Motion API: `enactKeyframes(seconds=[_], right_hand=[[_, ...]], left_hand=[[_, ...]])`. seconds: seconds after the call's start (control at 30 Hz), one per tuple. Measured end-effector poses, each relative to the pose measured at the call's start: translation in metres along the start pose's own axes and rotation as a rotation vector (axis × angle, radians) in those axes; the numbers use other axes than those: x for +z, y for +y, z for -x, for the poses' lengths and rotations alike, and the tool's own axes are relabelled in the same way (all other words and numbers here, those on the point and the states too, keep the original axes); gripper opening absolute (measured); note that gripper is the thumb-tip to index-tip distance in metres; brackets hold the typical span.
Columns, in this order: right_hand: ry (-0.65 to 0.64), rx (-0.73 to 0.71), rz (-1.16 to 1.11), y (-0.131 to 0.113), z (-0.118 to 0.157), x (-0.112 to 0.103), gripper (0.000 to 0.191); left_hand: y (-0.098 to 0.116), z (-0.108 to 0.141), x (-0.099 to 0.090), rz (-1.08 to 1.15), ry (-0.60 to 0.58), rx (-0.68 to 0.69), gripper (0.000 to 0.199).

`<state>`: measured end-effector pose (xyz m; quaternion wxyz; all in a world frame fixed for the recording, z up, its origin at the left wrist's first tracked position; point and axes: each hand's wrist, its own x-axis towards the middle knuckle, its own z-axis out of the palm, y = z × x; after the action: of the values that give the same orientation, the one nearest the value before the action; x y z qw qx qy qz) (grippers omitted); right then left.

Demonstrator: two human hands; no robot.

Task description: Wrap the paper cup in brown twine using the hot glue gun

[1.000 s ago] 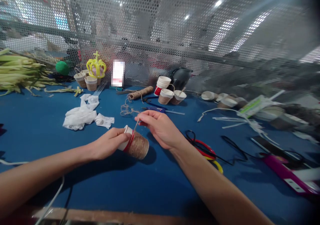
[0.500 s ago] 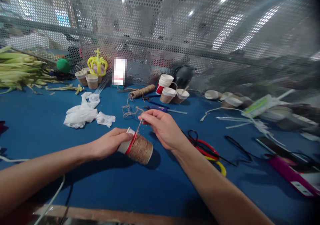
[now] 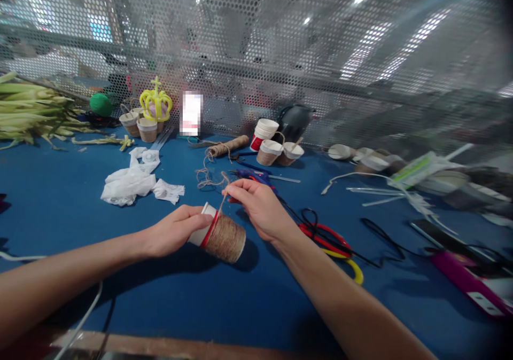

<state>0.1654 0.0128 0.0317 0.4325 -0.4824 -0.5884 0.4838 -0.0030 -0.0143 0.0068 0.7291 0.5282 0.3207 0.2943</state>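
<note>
A paper cup [image 3: 225, 237] lies tilted on its side, its body wrapped in brown twine with a red band showing near the white rim. My left hand [image 3: 172, 232] grips it at the rim end, thumb on top. Between the pinched fingertips of my right hand [image 3: 254, 205] is the twine strand [image 3: 223, 202], which rises from the wrapped edge by the red band. Loose twine [image 3: 206, 175] curls behind my right hand and leads back to a twine roll [image 3: 228, 146].
White crumpled tissue [image 3: 128, 184] lies left of centre. Behind my right hand is a blue glue gun [image 3: 254, 175]. Twine-wrapped cups [image 3: 269, 151] stand farther back. Cables, red and yellow handles [image 3: 336, 242] and a purple power strip [image 3: 465, 282] lie right.
My right hand has shifted very slightly left and down with the strand still pinched. The cup and my left hand are nearly where they were.
</note>
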Motion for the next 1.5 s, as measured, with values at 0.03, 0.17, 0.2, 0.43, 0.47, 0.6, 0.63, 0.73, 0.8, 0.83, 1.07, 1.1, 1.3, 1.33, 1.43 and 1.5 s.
enactKeyframes(seconds=[0.03, 0.17, 0.2, 0.43, 0.47, 0.6, 0.63, 0.73, 0.8, 0.83, 1.07, 1.1, 1.3, 1.33, 1.43, 1.5], right_hand=[[0.0, 0.001, 0.005, 0.001, 0.0, 0.0, 0.012], [0.005, 0.002, 0.01, 0.003, 0.0, 0.0, 0.013], [0.006, 0.0, 0.007, 0.003, 0.0, 0.0, 0.013], [0.036, -0.04, -0.027, 0.001, -0.001, -0.003, 0.014], [0.037, -0.048, -0.029, 0.001, -0.001, -0.003, 0.013], [0.039, -0.062, -0.026, 0.0, -0.001, -0.003, 0.014], [0.039, -0.059, -0.022, 0.0, -0.001, -0.002, 0.014], [0.036, -0.037, -0.006, 0.001, 0.0, -0.001, 0.014], [0.03, -0.024, 0.003, 0.001, 0.001, 0.0, 0.013], [0.027, -0.019, 0.008, 0.001, 0.001, 0.001, 0.013], [0.012, -0.008, 0.046, 0.0, 0.002, 0.002, 0.012], [0.009, -0.007, 0.053, 0.0, 0.002, 0.002, 0.013], [-0.004, 0.0, 0.08, 0.002, 0.003, 0.002, 0.012], [-0.006, 0.002, 0.082, 0.002, 0.003, 0.002, 0.012], [-0.013, 0.006, 0.089, 0.001, 0.004, 0.003, 0.013], [-0.02, 0.004, 0.095, 0.001, 0.004, 0.003, 0.013]], left_hand=[[0.0, 0.0, 0.0, -0.014, 0.008, 0.0, 0.023], [0.001, 0.0, 0.001, -0.04, 0.03, -0.004, 0.023], [0.001, 0.0, 0.001, -0.03, 0.031, -0.004, 0.023], [-0.004, -0.003, -0.003, 0.021, 0.084, -0.008, 0.022], [-0.004, -0.004, -0.003, 0.013, 0.099, -0.015, 0.022], [-0.004, -0.003, -0.003, -0.03, 0.109, -0.022, 0.023], [-0.004, -0.002, -0.003, -0.039, 0.097, -0.017, 0.023], [-0.004, -0.001, -0.002, -0.064, 0.049, 0.006, 0.025], [-0.005, 0.0, -0.002, -0.087, 0.035, 0.014, 0.026], [-0.005, 0.001, -0.002, -0.101, 0.033, 0.015, 0.027], [-0.003, 0.005, -0.002, -0.117, 0.021, 0.044, 0.028], [-0.003, 0.006, -0.002, -0.123, 0.024, 0.047, 0.028], [-0.003, 0.006, -0.001, -0.147, 0.036, 0.065, 0.03], [-0.003, 0.006, -0.001, -0.149, 0.034, 0.066, 0.031], [-0.003, 0.007, -0.001, -0.155, 0.023, 0.07, 0.032], [-0.002, 0.008, 0.0, -0.17, 0.017, 0.078, 0.032]])
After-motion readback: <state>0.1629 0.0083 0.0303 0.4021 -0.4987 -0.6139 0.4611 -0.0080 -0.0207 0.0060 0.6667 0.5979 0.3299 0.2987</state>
